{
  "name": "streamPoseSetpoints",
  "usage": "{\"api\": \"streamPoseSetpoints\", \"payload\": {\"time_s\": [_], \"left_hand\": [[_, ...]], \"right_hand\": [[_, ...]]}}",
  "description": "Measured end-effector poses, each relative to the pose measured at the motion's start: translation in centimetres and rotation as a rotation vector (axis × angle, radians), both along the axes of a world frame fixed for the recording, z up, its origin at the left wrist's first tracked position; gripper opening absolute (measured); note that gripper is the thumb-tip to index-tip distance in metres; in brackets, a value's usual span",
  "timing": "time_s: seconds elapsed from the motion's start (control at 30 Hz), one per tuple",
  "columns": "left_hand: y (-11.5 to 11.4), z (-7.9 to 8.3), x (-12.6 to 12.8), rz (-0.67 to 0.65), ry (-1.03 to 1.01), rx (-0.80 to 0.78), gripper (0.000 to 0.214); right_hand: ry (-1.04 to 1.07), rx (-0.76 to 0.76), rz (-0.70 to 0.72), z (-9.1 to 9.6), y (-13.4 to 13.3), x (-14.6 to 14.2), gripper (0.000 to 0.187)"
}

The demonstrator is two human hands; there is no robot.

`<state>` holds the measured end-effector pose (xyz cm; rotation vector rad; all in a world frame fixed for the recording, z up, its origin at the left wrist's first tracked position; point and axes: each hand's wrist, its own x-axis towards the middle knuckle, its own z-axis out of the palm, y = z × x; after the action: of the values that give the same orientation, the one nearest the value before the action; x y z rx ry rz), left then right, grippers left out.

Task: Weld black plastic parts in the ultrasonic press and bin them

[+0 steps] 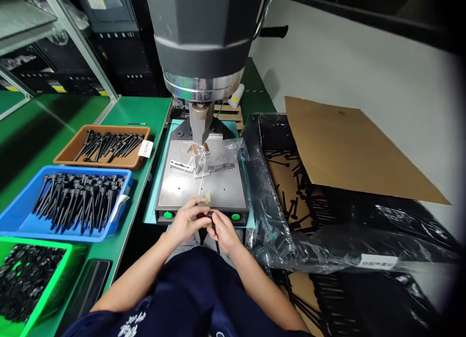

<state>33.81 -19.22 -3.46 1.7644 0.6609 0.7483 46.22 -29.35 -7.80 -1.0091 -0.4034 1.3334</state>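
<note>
One black part (210, 214) in right hand (224, 231), left hand (186, 221) apparently touching.

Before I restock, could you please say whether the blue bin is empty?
Not empty: many black stemmed parts lie heaped in the blue bin.

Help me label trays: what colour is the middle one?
The middle tray is blue, clearest in the head view.

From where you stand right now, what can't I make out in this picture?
All in the head view:
- Slim black part: partly hidden by fingers of the left hand and right hand.
- Green plastic bin: cut off by the left edge.
- Large grey machine head: top cut off by the upper edge.
- White label: printing too blurred to read.
- Whatever lies behind the flat brown cardboard sheet: the sheet covers it.
</note>
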Motion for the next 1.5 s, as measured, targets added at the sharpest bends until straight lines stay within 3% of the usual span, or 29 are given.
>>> {"api": "streamPoseSetpoints", "payload": {"time_s": [0.13,0.23,0.3,0.43,0.53,0.67,0.8,1.0,1.17,1.4,1.5], "left_hand": [[4.6,-0.7,-0.9,0.438,-0.051,-0.277,0.026],[7.8,-1.1,-0.3,0.571,-0.172,-0.519,0.046],[9.1,-1.2,0.6,0.527,-0.2,-0.683,0.055],[10.0,-1.1,2.6,0.231,-0.232,-1.071,0.068],[10.6,-0.7,3.6,0.165,-0.392,-1.206,0.064],[12.4,0.5,4.2,0.261,-0.534,-1.185,0.045],[14.5,1.7,4.4,0.277,-0.499,-1.132,0.038],[16.9,3.2,4.9,0.32,-0.517,-1.056,0.012],[16.7,3.9,4.6,0.323,-0.564,-0.944,0.028],[14.9,3.2,3.6,0.351,-0.655,-0.893,0.039],[14.6,3.5,3.2,0.384,-0.753,-0.847,0.043]], "right_hand": [[0.093,-0.077,-0.061,-0.3,0.7,1.2,0.039],[0.267,-0.091,-0.079,-0.7,1.3,1.6,0.037],[0.348,-0.083,-0.078,-0.9,1.9,1.5,0.036],[0.41,-0.066,-0.088,-1.2,3.6,0.8,0.032],[0.511,-0.086,-0.106,-1.3,5.3,0.4,0.027],[0.679,-0.026,-0.171,-1.1,8.0,0.6,0.026],[0.745,0.127,-0.277,-0.5,10.4,2.4,0.029],[0.762,0.32,-0.314,1.7,10.6,7.4,0.034],[0.567,0.362,-0.361,4.1,11.7,11.4,0.03],[0.342,0.196,-0.365,8.8,17.7,14.8,0.03],[0.292,0.251,-0.286,10.7,19.5,15.1,0.031]]}}
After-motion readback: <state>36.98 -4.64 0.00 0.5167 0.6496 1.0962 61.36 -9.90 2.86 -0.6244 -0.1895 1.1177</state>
